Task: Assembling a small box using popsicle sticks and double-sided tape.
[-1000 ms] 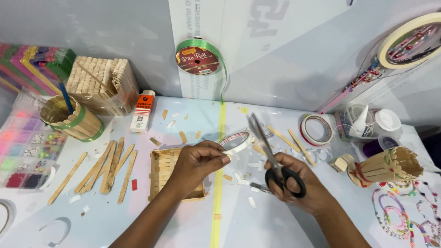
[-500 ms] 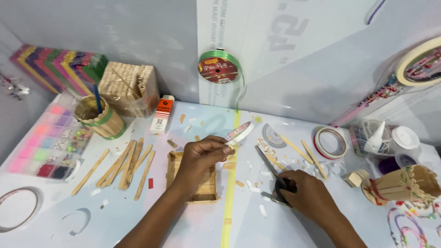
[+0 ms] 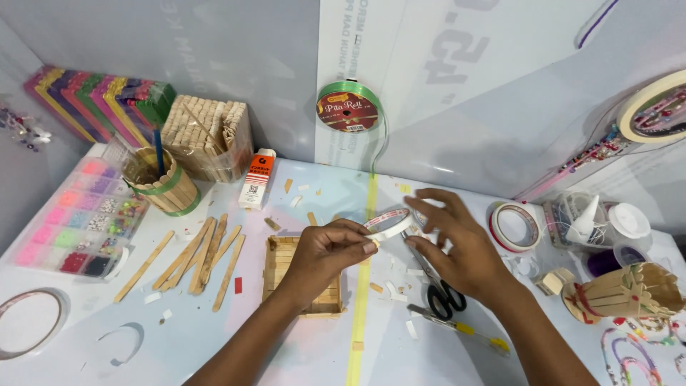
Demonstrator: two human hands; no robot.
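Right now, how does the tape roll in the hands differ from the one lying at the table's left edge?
The held tape roll is pinched in the left hand, tilted, off the table; the left-edge tape roll lies flat, untouched. The held one looks smaller. Both are thin, pale rings.

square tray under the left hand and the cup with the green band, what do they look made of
Square tray: looks like raw, unpainted wooden craft sticks laid side by side; pale tan, with seams between the slats. The left hand covers part of it.

Cup: seemingly the same bare sticks set upright in a ring, matte tan, with what may be green tape or ribbon round it.
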